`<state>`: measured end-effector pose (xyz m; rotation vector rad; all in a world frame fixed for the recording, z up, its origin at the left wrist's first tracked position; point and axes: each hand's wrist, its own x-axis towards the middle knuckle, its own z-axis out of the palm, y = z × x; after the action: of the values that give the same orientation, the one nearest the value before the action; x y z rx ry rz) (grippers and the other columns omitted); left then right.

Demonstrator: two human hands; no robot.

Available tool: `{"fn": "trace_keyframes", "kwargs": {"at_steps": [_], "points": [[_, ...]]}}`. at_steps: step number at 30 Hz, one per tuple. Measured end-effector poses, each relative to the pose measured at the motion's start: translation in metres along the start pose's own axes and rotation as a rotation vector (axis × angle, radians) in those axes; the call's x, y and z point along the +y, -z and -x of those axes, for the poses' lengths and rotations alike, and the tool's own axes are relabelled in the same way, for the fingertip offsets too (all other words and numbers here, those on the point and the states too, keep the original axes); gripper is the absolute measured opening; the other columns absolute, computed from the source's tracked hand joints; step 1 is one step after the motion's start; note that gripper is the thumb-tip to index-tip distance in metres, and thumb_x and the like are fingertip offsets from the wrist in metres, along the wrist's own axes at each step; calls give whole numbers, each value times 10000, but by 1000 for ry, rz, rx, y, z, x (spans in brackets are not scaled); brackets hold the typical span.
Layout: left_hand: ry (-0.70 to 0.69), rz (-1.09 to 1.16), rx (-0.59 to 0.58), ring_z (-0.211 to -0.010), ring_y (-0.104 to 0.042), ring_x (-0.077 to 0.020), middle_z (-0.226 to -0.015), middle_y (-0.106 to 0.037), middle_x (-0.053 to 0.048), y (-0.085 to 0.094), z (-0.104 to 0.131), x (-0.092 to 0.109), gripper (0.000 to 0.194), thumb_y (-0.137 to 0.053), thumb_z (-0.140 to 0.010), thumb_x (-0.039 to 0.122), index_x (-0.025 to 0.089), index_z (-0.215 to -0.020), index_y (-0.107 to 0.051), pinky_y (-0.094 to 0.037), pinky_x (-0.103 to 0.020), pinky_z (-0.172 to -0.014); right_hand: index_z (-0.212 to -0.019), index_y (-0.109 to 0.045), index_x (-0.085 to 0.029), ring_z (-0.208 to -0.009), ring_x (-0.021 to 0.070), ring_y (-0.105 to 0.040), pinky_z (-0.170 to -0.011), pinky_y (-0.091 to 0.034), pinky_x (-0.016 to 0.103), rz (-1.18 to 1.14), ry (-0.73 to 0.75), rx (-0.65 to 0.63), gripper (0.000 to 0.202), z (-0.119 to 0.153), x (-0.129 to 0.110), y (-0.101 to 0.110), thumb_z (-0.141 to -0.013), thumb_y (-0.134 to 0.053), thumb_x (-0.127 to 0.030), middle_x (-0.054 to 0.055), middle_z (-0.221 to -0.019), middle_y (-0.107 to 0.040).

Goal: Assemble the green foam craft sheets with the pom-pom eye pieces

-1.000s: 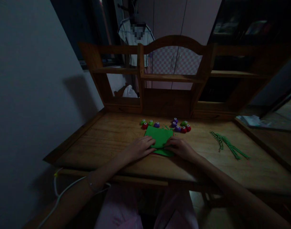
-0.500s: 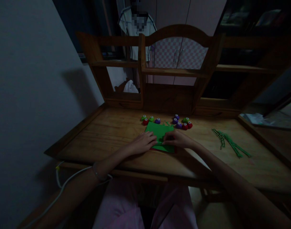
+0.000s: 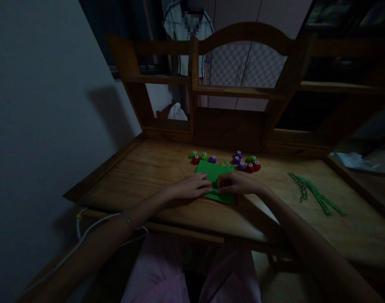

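Observation:
A green sheet (image 3: 225, 198) lies on the desk with a red layer showing along its lower edge. My left hand (image 3: 194, 185) rests on the sheet's left side, its fingers stretched out and held flat. Over the right side is my right hand (image 3: 236, 183), fingers bent and pinched close to the sheet's surface. Whatever the right fingertips hold is too small and dark to make out. The two hands' fingertips are close together, with a small gap. Small green scraps (image 3: 225, 163) are scattered just behind the sheet.
Several small red, green and purple figures with eye-like tops (image 3: 242, 166) stand behind the sheet. Green perforated strips (image 3: 317, 193) lie to the right. A wooden shelf unit (image 3: 233, 92) rises at the desk's back. A white cable (image 3: 94, 229) hangs by my left forearm.
The whole view has shifted slightly, so the desk things appear a little further right. My right fingers are bunched a bit more tightly; my left hand stays on the sheet.

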<state>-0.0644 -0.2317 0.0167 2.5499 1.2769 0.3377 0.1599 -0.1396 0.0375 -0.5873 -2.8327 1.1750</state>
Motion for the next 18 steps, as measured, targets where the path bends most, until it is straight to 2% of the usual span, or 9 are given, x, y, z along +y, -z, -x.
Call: {"fn": "trace_keyframes", "kwargs": {"at_steps": [8, 18], "points": [[-12, 83, -35, -879, -489, -171, -926, -510, -35, 1, -5, -5, 311, -382, -944, 447, 209, -931, -581, -378, -271, -807, -904, -650, -148, -633, 116, -495, -564, -351, 218, -12, 29, 18, 369, -2, 3, -4, -827, -568, -499, 3, -738, -592], [-34, 31, -147, -914, -479, -185, -944, -503, -43, 8, -13, -5, 291, -381, -942, 423, 222, -961, -590, -371, -277, -831, -858, -618, -174, -665, 123, -478, -589, -336, 227, 118, 88, -4, 234, -3, 0, -5, -858, -533, -392, -3, -760, -564]]}}
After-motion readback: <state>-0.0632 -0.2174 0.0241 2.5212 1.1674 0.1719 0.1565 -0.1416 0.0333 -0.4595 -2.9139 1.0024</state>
